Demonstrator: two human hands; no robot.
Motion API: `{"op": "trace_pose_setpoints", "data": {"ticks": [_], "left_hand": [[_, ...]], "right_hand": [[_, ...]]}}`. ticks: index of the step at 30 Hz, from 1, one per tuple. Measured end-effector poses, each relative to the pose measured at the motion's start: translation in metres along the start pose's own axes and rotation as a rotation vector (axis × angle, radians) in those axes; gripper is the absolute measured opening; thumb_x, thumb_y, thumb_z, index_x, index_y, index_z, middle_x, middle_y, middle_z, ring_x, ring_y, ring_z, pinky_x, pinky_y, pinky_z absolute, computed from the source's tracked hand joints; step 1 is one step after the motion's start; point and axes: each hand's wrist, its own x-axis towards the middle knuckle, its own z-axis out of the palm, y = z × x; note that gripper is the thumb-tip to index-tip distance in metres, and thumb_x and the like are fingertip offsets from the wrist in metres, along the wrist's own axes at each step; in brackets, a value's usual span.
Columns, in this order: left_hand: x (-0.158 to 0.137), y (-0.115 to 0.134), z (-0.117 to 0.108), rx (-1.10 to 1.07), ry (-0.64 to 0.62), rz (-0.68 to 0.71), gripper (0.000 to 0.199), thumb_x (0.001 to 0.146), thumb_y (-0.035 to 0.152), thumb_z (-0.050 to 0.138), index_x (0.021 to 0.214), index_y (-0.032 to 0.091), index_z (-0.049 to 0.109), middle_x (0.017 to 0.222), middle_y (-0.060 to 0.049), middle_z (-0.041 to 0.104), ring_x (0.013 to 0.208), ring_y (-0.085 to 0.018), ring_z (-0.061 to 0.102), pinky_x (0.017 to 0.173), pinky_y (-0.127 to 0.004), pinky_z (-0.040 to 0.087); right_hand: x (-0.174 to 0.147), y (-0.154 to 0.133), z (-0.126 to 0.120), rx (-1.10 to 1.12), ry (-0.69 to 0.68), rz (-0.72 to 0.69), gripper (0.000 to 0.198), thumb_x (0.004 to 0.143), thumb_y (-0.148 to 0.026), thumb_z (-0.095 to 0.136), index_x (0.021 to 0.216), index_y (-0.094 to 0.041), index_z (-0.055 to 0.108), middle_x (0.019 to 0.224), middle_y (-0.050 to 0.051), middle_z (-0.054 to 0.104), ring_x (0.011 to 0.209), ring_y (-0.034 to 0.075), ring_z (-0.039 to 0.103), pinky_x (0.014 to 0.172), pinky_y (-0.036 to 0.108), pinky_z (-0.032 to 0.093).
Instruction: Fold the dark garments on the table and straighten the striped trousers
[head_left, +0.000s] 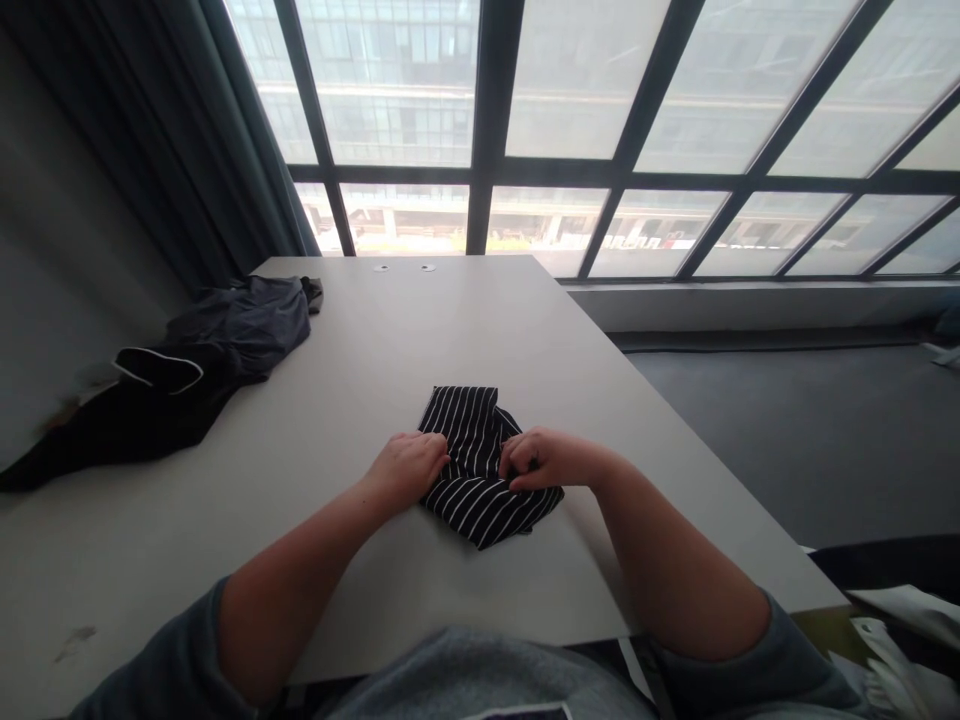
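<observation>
A black garment with white stripes lies partly folded on the white table in front of me. Its near part is turned over into a loose, pointed flap with slanting stripes. My left hand is at the garment's left edge, fingers bent together over the fabric. On the other side, my right hand has its fingers curled and pinches the cloth near the right edge of the fold. What kind of garment it is I cannot tell.
A heap of dark clothes lies along the table's left side, below a dark curtain. Large windows stand behind the far edge. Grey floor lies to the right. White items sit at lower right.
</observation>
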Motion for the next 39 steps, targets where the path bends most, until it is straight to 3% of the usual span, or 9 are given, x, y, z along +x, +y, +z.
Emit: {"op": "trace_pose_setpoints", "data": {"ticks": [6, 10, 14, 19, 24, 29, 33, 36, 39], "left_hand": [[-0.001, -0.049, -0.027, 0.037, 0.394, -0.365, 0.028, 0.105, 0.039, 0.037, 0.091, 0.023, 0.055, 0.087, -0.008, 0.068, 0.083, -0.027, 0.064, 0.076, -0.036, 0.046], [-0.006, -0.086, -0.042, -0.013, 0.382, -0.587, 0.021, 0.100, 0.037, 0.043, 0.089, 0.024, 0.054, 0.088, -0.008, 0.069, 0.085, -0.026, 0.065, 0.074, -0.033, 0.046], [-0.010, -0.077, -0.040, -0.117, 0.429, -0.540, 0.025, 0.099, 0.041, 0.046, 0.101, 0.021, 0.061, 0.100, -0.009, 0.073, 0.091, -0.027, 0.068, 0.078, -0.034, 0.048], [-0.013, -0.042, -0.040, -0.274, 0.485, -0.365, 0.053, 0.108, 0.054, 0.028, 0.148, 0.026, 0.048, 0.112, -0.007, 0.073, 0.100, -0.025, 0.069, 0.085, -0.037, 0.051], [-0.014, -0.018, -0.042, -0.045, 0.314, -0.125, 0.046, 0.103, 0.051, 0.049, 0.140, 0.026, 0.059, 0.122, -0.009, 0.070, 0.112, -0.029, 0.064, 0.099, -0.043, 0.047], [-0.010, -0.003, -0.030, -0.009, 0.019, -0.261, 0.034, 0.092, 0.034, 0.068, 0.123, 0.021, 0.064, 0.095, -0.006, 0.076, 0.090, -0.028, 0.070, 0.080, -0.037, 0.048], [-0.012, -0.010, -0.033, -0.047, -0.133, -0.369, 0.014, 0.088, 0.029, 0.069, 0.101, 0.023, 0.066, 0.087, -0.003, 0.074, 0.082, -0.025, 0.070, 0.067, -0.031, 0.042], [-0.015, -0.019, -0.039, -0.067, -0.131, -0.397, 0.004, 0.089, 0.028, 0.064, 0.090, 0.025, 0.063, 0.084, -0.002, 0.072, 0.079, -0.024, 0.068, 0.064, -0.030, 0.038], [-0.015, -0.026, -0.041, -0.064, -0.056, -0.379, 0.007, 0.091, 0.030, 0.057, 0.086, 0.025, 0.058, 0.084, -0.002, 0.070, 0.077, -0.023, 0.065, 0.064, -0.030, 0.037]], "right_hand": [[-0.011, 0.002, -0.013, -0.079, 0.135, -0.052, 0.053, 0.092, -0.050, 0.069, 0.057, -0.018, 0.045, 0.098, 0.007, 0.067, 0.072, 0.012, 0.052, 0.066, 0.027, 0.041], [-0.015, 0.010, -0.018, -0.186, 0.051, 0.152, 0.055, 0.094, -0.055, 0.064, 0.055, -0.019, 0.047, 0.065, -0.001, 0.054, 0.059, 0.011, 0.042, 0.061, 0.027, 0.036], [-0.008, 0.016, -0.012, -0.339, 0.047, 0.300, 0.049, 0.098, -0.052, 0.056, 0.061, -0.019, 0.059, 0.056, -0.003, 0.050, 0.053, 0.011, 0.038, 0.057, 0.028, 0.033], [0.007, 0.010, 0.008, -0.404, 0.254, 0.040, 0.027, 0.101, -0.034, 0.052, 0.092, -0.021, 0.073, 0.094, 0.005, 0.072, 0.087, 0.019, 0.065, 0.082, 0.032, 0.050], [0.036, 0.009, 0.012, -0.294, 0.449, 0.104, 0.033, 0.094, -0.026, 0.062, 0.127, -0.026, 0.068, 0.127, 0.008, 0.067, 0.109, 0.021, 0.067, 0.097, 0.036, 0.054], [0.100, 0.023, -0.007, -0.327, 0.438, 0.155, 0.084, 0.082, -0.017, 0.071, 0.159, -0.028, 0.040, 0.154, 0.012, 0.049, 0.129, 0.024, 0.058, 0.112, 0.041, 0.047], [0.135, 0.042, -0.008, -0.326, 0.448, 0.218, 0.046, 0.076, -0.006, 0.066, 0.119, -0.022, 0.072, 0.115, 0.006, 0.073, 0.104, 0.021, 0.066, 0.097, 0.034, 0.050], [0.135, 0.051, -0.004, -0.302, 0.504, 0.248, 0.016, 0.078, -0.010, 0.063, 0.088, -0.019, 0.071, 0.083, 0.000, 0.071, 0.078, 0.016, 0.062, 0.078, 0.027, 0.049], [0.124, 0.051, -0.005, -0.275, 0.613, 0.225, 0.012, 0.081, -0.017, 0.059, 0.089, -0.019, 0.068, 0.078, -0.002, 0.067, 0.071, 0.014, 0.056, 0.070, 0.025, 0.044]]}}
